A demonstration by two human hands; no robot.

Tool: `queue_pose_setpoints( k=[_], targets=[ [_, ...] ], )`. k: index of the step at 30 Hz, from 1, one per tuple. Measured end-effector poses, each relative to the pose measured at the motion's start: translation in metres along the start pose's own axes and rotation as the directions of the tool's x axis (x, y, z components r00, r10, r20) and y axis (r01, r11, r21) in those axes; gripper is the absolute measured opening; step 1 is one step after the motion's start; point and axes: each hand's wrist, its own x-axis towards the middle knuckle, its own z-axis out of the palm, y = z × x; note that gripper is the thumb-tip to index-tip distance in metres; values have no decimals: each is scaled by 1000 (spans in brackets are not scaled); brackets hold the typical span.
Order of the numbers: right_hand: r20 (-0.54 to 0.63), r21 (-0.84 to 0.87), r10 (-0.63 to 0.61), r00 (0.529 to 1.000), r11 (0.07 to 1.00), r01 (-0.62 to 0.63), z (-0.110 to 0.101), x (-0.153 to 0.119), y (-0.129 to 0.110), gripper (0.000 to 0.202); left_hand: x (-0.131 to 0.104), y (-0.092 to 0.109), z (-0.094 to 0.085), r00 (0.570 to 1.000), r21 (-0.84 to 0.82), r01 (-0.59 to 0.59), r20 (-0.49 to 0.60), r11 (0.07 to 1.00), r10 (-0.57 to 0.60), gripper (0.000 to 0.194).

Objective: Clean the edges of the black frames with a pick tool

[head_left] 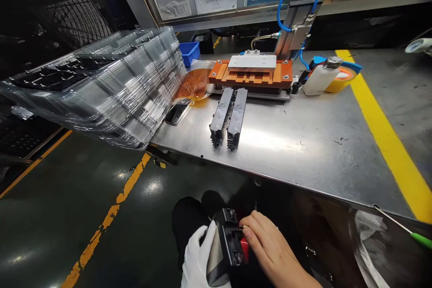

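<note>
Low in front of me, below the table edge, my left hand [199,254] wears a white glove and is closed around a black plastic part [232,245] with a grey flat side. Bare and bent at the fingers, my right hand [266,243] pinches at the part's right edge. A red piece [245,248] shows under the right hand; its kind is partly hidden. On the table, two long stacks of black parts with grey tops, a left stack [222,114] and a right stack [237,114], lie side by side.
An orange clamping fixture [251,74] with a blue air hose [279,9] stands behind the stacks. Clear plastic trays [145,94] are piled at left, beside a phone [178,111]. A white bottle [322,76] and yellow tape [342,82] stand right; a green-handled tool [420,239] sits at the edge.
</note>
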Motion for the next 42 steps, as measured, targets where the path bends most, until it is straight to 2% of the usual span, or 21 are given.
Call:
queue_pose_setpoints(
  k=[2,5,7,9,11,13,15,17,21,23,26,29,32,36,38,42],
  targets=[
    [-31,70,55,998,996,-53,3,1,1,40,1,-9,-3,999,-2,-3,53,1000,3,69],
    [-140,243,162,977,962,-124,3,6,3,45,3,-25,-9,964,-54,-76,249,996,87,84],
    [-94,321,201,975,933,-161,1,9,2,44,4,-32,-11,951,-63,-95,290,993,109,88],
    [45,337,224,974,914,-226,-1,11,1,42,4,-32,-10,965,-20,-66,254,998,69,82],
    [91,367,274,957,885,-288,0,11,4,44,3,-25,-8,973,19,-59,225,998,53,80],
    [-4,456,333,943,840,-294,1,12,13,50,2,-14,-7,986,34,-45,163,998,39,79],
    [-121,561,363,924,793,-238,-1,16,25,54,3,-1,-5,999,42,7,35,999,-9,74],
    [-186,624,374,908,759,-185,-5,22,39,57,5,9,-4,997,46,47,-62,998,-44,68],
    [-270,629,420,866,759,-172,-13,34,67,66,9,15,-2,995,43,37,-95,998,-33,65],
    [-277,618,450,849,760,-201,-7,32,79,65,11,12,-2,995,43,24,-98,999,-19,67],
    [-179,622,493,851,727,-291,14,17,89,70,14,4,-3,991,83,-34,-124,996,45,64],
    [-61,615,484,873,707,-349,29,-4,78,70,17,-5,-7,984,161,-94,-132,982,116,66],
    [43,509,385,922,785,-352,25,-18,46,51,18,-14,-11,970,242,-171,-127,955,206,72],
    [123,364,177,976,907,-210,10,-20,4,39,21,-17,-14,947,330,-231,-141,915,290,74],
    [127,314,119,985,937,-154,8,-17,-6,37,22,-14,-15,943,349,-227,-155,909,295,73],
    [138,232,89,986,965,-119,8,-13,-8,36,25,-4,-19,926,355,-244,-190,902,325,73]
  ],
)
